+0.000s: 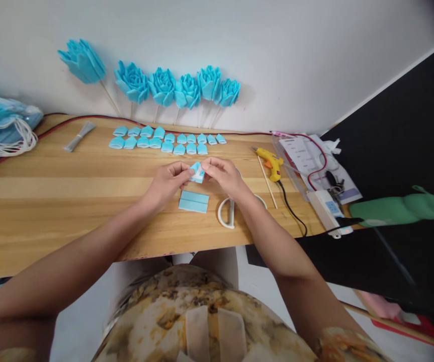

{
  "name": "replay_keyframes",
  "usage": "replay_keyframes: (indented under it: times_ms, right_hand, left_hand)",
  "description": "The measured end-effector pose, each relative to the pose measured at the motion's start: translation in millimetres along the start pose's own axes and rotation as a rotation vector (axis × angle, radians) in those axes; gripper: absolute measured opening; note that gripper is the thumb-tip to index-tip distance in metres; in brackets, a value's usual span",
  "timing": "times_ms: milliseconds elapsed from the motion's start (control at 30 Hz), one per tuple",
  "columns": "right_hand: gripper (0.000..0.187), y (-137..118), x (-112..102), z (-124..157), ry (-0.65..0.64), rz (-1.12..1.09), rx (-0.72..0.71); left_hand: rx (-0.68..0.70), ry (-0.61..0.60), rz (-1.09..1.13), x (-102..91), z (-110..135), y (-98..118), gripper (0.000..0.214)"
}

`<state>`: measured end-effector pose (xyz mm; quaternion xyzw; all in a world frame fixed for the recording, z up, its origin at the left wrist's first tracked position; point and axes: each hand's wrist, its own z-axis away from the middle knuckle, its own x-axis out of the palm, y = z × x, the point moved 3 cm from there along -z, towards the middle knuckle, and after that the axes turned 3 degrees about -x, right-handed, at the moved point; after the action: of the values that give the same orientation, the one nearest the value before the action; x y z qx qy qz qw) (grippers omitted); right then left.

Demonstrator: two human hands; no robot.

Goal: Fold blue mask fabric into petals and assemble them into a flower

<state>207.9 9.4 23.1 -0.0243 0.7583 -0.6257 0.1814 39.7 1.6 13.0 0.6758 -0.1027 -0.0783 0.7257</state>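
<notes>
Currently left hand [164, 183] and right hand [225, 176] pinch small folded blue piece [196, 173] between them, each grip closed on its own side of it. Piece held just above wooden surface [69, 186], near two rows of blue petals [154, 143]. Flat blue strip [193, 201] lies nearer body. White looped handles [221, 215] partly under right forearm [265, 226]. Yellow glue gun [274, 165] off right, beside thin stick [267, 182].

Green bottle [398, 208] near probable keys [338, 189].

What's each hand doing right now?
Left hand: closed, pinching the folded blue piece.
Right hand: closed, pinching the same piece's other side.
</notes>
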Motion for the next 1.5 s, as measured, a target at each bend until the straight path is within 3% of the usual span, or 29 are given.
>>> replay_keyframes:
  times_ms: [167,400,667,933,1200,1367,1500]
  right_hand:
    - [0.033,7,1,-3,0.079,-0.047,-0.002]
    - [0.029,8,0,0,0.089,0.002,-0.017]
    - [0.046,5,-2,-1,0.076,-0.017,-0.031]
    - [0.025,3,0,1,0.002,0.054,-0.018]
    - [0.025,1,0,2,0.015,0.071,-0.028]
    - [0.034,-1,1,2,0.023,-0.027,-0.021]
    - [0.029,5,2,0,0.007,-0.021,-0.014]
  left_hand:
    - [0.033,-0.044,-0.064,4.2,3,2,0.04]
    - [0.061,-0.065,-0.091,7.4,5,2,0.027]
    - [0.05,0.014,-0.032,2.5,3,2,0.026]
    - [0.031,0.063,0.032,-1.1,1,1,0.027]
    - [0.009,0.077,0.111,-2.6,2,2,0.025]
    - [0.01,0.075,0.06,-1.9,2,3,0.027]
    - [0.025,0.029,-0.002,2.6,5,3,0.028]
